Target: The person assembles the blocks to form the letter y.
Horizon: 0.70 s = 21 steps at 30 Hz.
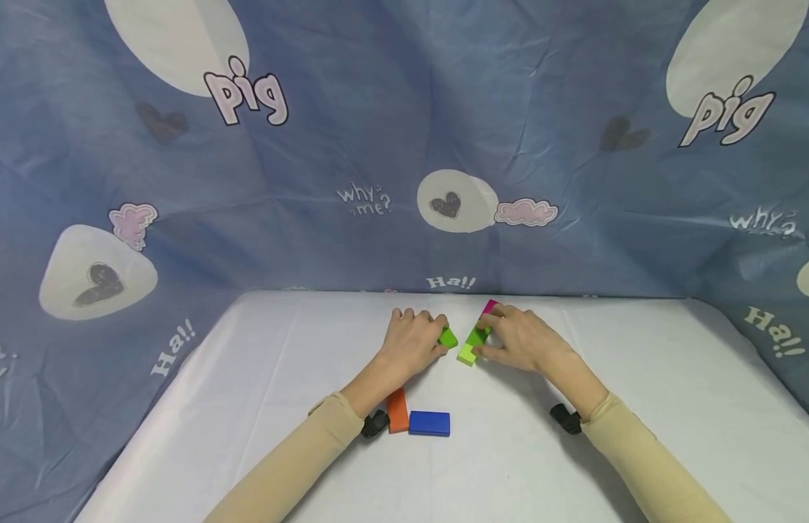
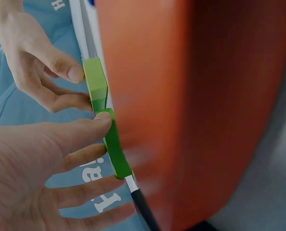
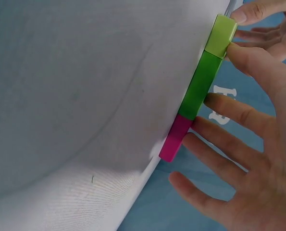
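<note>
Near the far edge of the table my left hand (image 1: 411, 343) pinches a green block (image 1: 448, 338) between thumb and fingers. In the left wrist view, the thumb lies at one end of this green block (image 2: 116, 149) and a finger at the other. My right hand (image 1: 522, 338) rests along a row of blocks, its fairly straight fingers spread against one side. End to end in that row lie a light green block (image 3: 222, 36), a darker green block (image 3: 200, 84) and a magenta block (image 3: 175, 138). The thumb touches the light green one.
An orange block (image 1: 397, 411) lies beside the left wrist, its end near a blue block (image 1: 430, 423). The white-covered table (image 1: 509, 465) meets a blue printed cloth (image 1: 352, 247) at the back and sides. Black wrist bands (image 1: 566, 419) sit on both arms.
</note>
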### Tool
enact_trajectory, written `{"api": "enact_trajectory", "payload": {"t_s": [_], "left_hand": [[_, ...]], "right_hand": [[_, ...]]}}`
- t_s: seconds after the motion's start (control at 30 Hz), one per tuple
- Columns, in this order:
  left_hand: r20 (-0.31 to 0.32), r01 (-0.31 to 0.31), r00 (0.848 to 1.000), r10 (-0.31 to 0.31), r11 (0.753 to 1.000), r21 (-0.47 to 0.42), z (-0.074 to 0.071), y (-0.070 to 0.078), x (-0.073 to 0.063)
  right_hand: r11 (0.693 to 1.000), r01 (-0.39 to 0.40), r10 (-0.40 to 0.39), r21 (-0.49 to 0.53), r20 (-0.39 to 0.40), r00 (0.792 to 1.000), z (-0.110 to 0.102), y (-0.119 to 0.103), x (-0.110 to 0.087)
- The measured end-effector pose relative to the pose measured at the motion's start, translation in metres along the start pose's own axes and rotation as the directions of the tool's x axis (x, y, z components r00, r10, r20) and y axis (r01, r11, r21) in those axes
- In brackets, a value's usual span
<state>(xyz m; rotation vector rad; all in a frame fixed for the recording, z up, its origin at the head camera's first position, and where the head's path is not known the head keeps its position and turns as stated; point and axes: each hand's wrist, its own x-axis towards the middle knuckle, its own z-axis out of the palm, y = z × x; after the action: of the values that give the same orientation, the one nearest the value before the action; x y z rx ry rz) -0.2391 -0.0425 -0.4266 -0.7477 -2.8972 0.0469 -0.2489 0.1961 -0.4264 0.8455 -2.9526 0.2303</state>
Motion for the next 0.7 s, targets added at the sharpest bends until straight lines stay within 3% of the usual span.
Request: {"api": "enact_trajectory", "payload": {"t_s": [0.27, 0.7], "left_hand": [[-0.003, 0.000, 1.000, 0.000, 1.000, 0.011, -0.0008, -0.0007, 0.0053], [0.068, 0.005, 0.998, -0.003, 1.000, -0.022, -0.0043, 0.0040, 0.0099]], "right_hand": [[1.000, 0.007, -0.007, 0.000, -0.002, 1.000, 0.0004, -0.0007, -0.0007], [1.000, 0.007, -0.007, -0.004, 0.003, 1.000, -0.0004, -0.0001, -0.0002]]}}
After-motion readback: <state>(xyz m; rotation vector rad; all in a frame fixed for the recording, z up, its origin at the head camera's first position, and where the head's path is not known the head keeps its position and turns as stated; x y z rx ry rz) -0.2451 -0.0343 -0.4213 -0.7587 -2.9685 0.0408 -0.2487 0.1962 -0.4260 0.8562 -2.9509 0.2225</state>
